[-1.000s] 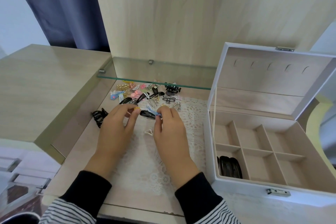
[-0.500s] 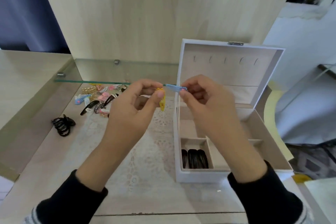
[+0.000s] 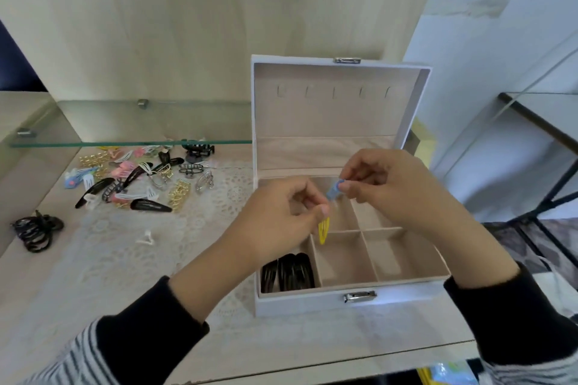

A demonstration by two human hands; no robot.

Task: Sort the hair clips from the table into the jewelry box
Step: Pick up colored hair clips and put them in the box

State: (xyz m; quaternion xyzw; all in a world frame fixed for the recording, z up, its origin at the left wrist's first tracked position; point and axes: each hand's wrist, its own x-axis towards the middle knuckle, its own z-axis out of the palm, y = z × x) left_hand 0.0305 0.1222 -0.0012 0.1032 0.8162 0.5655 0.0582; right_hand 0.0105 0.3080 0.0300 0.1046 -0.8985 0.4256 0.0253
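The white jewelry box (image 3: pixel 312 305) stands open on the table, lid upright, with beige compartments. Black snap clips (image 3: pixel 289 272) lie in its front left compartment. My left hand (image 3: pixel 275 222) hovers over the box's left side and pinches a yellow snap clip (image 3: pixel 323 230), which hangs point down above a middle compartment. My right hand (image 3: pixel 391 187) is over the back compartments and pinches a small blue clip (image 3: pixel 334 191). A pile of assorted hair clips (image 3: pixel 140 175) lies on the table to the left, under the glass shelf.
A glass shelf (image 3: pixel 131 143) juts out above the clip pile. Black hair ties (image 3: pixel 36 230) lie at the far left. A small white clip (image 3: pixel 146 239) sits alone on the lace mat (image 3: pixel 125 244). A wooden back panel rises behind everything.
Both hands rose from the clip pile with a yellow and a blue clip, moved right, and now hang lower over the box compartments. The view swung right as well.
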